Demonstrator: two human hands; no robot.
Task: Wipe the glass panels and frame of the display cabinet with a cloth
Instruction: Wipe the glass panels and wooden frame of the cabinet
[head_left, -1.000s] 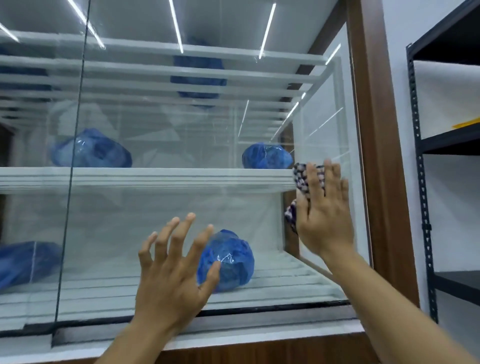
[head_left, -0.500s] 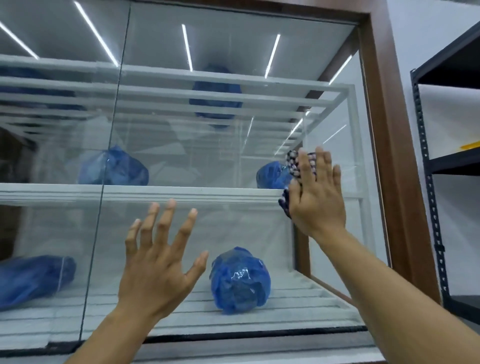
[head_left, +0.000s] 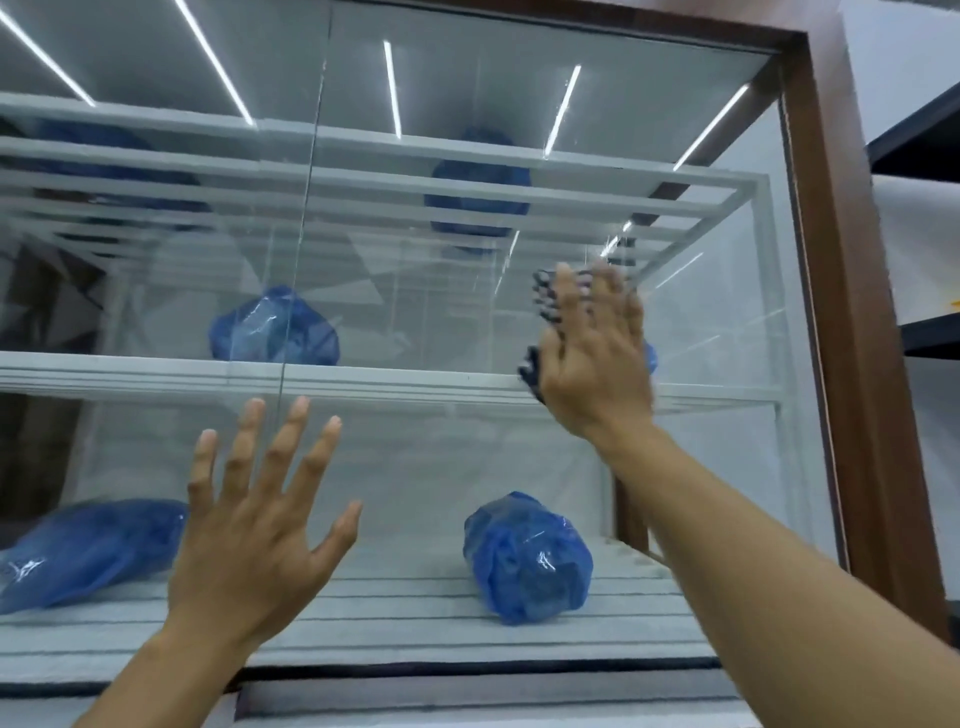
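1. Our right hand presses one dark-and-white checkered cloth flat against the glass front panel, fingers together, near the brown wooden frame at the cabinet's right edge.
2. Our left hand is spread wide, holding nothing.
3. We count five blue plastic-wrapped bundles on three white slatted shelves.

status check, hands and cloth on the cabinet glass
Right hand flat, pressing cloth on glass. Left hand open, empty, fingers spread. Nothing in the way.
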